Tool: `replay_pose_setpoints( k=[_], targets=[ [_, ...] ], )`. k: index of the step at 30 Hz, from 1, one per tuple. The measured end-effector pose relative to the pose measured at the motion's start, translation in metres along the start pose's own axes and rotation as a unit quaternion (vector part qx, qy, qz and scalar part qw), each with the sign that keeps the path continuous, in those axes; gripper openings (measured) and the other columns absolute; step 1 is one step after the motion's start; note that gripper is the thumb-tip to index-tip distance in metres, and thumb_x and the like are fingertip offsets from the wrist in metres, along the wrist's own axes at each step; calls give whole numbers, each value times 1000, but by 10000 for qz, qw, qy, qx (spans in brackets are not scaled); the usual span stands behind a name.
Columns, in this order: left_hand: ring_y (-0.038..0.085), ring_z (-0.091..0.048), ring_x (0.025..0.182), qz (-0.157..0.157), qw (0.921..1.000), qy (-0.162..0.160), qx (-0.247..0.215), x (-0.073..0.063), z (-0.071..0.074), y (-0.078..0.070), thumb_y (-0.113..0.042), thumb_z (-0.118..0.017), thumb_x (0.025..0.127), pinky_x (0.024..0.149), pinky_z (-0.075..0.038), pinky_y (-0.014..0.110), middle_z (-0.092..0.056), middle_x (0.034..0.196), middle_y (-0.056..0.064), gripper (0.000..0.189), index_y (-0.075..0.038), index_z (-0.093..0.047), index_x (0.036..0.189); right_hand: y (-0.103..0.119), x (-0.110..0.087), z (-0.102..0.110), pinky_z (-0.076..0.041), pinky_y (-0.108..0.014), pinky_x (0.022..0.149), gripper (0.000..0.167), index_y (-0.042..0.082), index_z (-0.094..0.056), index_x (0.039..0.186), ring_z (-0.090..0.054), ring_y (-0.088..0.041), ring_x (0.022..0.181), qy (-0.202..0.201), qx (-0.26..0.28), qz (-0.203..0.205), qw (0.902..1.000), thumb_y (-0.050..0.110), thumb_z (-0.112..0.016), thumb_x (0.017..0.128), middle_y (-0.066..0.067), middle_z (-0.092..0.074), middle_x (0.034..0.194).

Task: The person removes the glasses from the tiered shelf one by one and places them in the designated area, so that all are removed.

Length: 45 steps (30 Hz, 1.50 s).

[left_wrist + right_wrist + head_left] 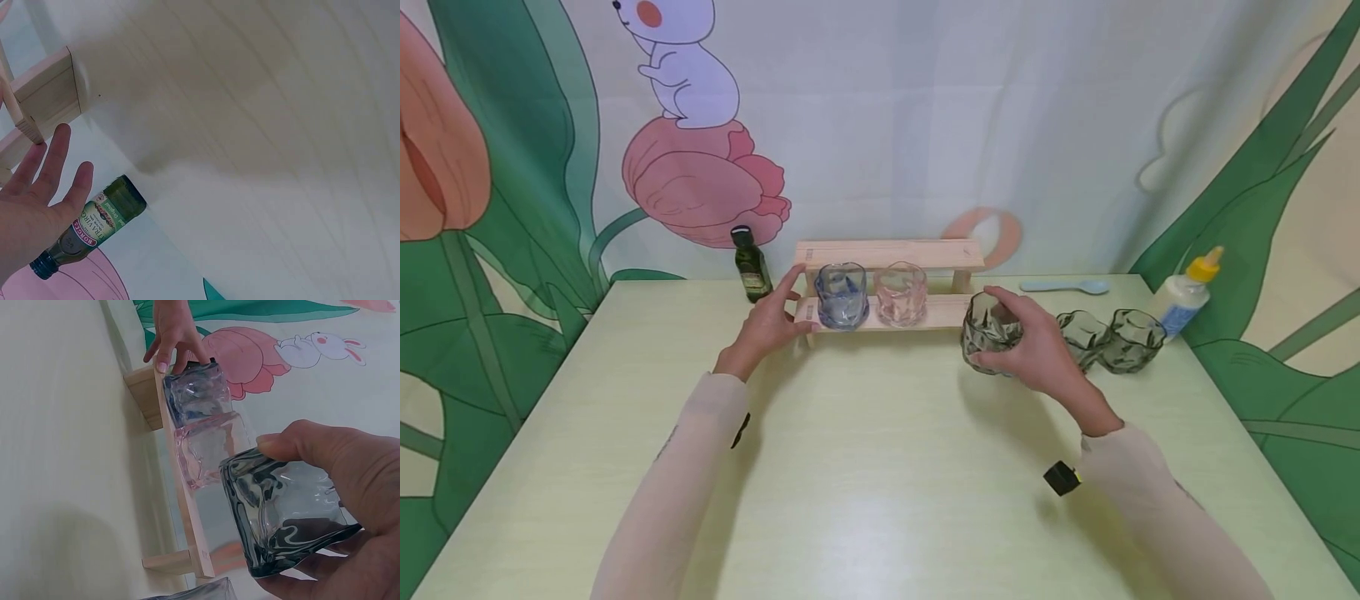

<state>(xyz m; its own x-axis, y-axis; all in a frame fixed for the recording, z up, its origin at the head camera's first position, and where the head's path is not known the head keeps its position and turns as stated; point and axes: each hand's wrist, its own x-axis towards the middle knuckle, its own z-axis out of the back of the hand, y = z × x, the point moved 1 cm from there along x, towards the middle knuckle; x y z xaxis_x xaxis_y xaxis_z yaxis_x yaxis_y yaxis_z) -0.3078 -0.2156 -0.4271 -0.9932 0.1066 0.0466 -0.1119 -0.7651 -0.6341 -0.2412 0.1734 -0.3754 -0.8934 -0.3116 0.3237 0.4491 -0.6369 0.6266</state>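
Note:
A two-step wooden rack [940, 312] stands at the back of the table. On its lower step sit a blue-tinted glass [842, 298] and, to its right, a pink-tinted glass [901, 296]. My left hand [767, 323] grips the rack's left end, thumb on the lower step's front edge; its fingers [59, 147] reach along the end. At the rack's right end, my right hand [1037, 346] holds a smoky grey glass [278, 509] by its sides, between thumb and fingers. Two more grey glasses, one left [1081, 337] and one right [1131, 340], stand just right of that hand.
A small dark green bottle [751, 265] stands left of the rack. At the back right lie a pale blue spoon [1066, 287] and a white bottle [1182, 298] with a yellow cap. A printed curtain [880, 125] hangs behind the table [865, 467].

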Motion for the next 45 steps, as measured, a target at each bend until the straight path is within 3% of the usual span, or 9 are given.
replay_pose_setpoints(
  k=[16,23,31,45],
  targets=[
    [40,-67,105,-70,10000,6,5,0,3,-1,-19,-78,87,85,-55,52,-54,142,21,100,-37,-12,159,-9,-46,6,-47,-58,93,87,8,-48,146,-60,-39,111,-94,-85,-135,9998,14,-90,71,-20,-64,118],
    [41,-67,106,-59,10000,59,-2,0,5,-1,-19,-79,87,87,-54,53,-54,142,21,101,-35,-11,160,-28,-57,-1,-48,-57,90,89,7,-48,146,-62,-39,108,-63,-141,-420,9990,16,-92,69,-21,-66,114],
    [41,-67,106,-38,10000,40,-27,0,5,-1,-19,-79,87,86,-54,53,-54,143,21,101,-36,-11,160,-49,-65,-10,-47,-59,92,90,9,-48,147,-61,-39,110,-121,-137,-357,9992,11,-92,68,-21,-64,117],
    [40,-67,107,37,10000,60,-48,1,0,0,-19,-79,86,87,-54,53,-53,143,20,102,-37,-11,159,-66,-74,-17,-45,-61,95,91,10,-48,147,-60,-42,113,-130,-68,-577,9982,14,-93,68,-24,-63,121]
  ],
)
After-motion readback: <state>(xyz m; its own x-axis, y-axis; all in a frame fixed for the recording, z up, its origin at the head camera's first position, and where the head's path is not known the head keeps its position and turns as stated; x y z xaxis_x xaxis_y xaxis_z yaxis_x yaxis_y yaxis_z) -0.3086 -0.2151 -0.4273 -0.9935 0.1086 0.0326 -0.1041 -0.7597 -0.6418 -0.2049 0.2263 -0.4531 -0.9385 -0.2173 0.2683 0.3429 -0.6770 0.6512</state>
